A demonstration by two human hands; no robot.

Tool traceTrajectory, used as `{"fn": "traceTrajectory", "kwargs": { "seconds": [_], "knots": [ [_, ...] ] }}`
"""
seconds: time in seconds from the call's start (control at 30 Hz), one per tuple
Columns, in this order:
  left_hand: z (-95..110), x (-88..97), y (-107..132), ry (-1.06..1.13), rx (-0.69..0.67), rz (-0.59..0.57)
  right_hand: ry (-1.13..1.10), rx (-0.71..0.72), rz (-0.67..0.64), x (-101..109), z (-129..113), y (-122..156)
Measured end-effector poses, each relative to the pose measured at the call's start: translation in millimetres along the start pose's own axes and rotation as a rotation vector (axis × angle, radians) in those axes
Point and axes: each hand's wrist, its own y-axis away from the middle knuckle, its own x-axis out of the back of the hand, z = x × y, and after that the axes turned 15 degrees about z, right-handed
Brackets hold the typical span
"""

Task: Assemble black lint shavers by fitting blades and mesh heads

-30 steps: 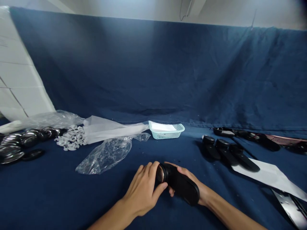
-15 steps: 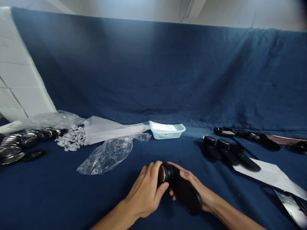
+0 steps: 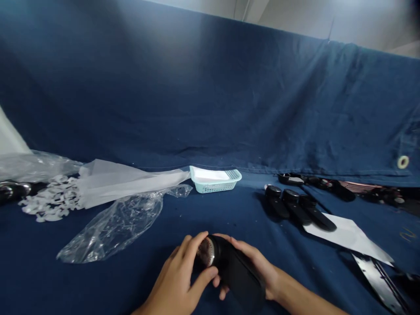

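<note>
A black fabric shaver point(image 3: 241, 278) with a round, perforated metal head point(image 3: 206, 252) is held low over the blue cloth, its head turned to the left and its handle slanting down to the right. My right hand point(image 3: 262, 264) wraps the body from the right side, with fingertips showing underneath. My left hand point(image 3: 180, 273) is closed round the rim of the head, fingers over the top and thumb below. Part of the rim is hidden behind those fingers. Several similar black shavers point(image 3: 292, 203) lie to the right, past my right hand.
A light-blue basket point(image 3: 216, 187) with white paper stands at the back. Leftward are a clear plastic bag point(image 3: 114, 229), a white translucent sheet point(image 3: 124, 181) and a heap of small white parts point(image 3: 54, 199). White paper point(image 3: 348, 236) and a metallic strip point(image 3: 377, 280) lie right. A blue curtain point(image 3: 210, 96) hangs behind.
The view has swung to the right, so the things on the table shift left. The shaver has been turned so that its perforated head faces me more; both hands stay on it.
</note>
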Motion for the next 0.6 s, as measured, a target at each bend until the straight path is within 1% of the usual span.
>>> {"fn": "traceTrajectory", "kwargs": {
  "seconds": [0.17, 0.3, 0.43, 0.53, 0.6],
  "knots": [
    [4, 4.1, -10, 0.079, 0.079, -0.056, -0.085, 0.001, -0.025, -3, -4, -2],
    [2, 2.1, -12, 0.137, 0.128, -0.004, -0.099, 0.022, -0.039, -5, -8, -1],
    [-6, -3.0, -13, 0.236, 0.269, 0.048, -0.066, 0.057, -0.032, -4, -8, -2],
    [-8, -3.1, -15, 0.327, 0.361, 0.019, -0.030, 0.081, -0.060, -1, -5, -5],
    [-8, -3.1, -15, 0.371, 0.379, -0.012, -0.013, 0.089, -0.071, -1, -3, -7]
  ]
}}
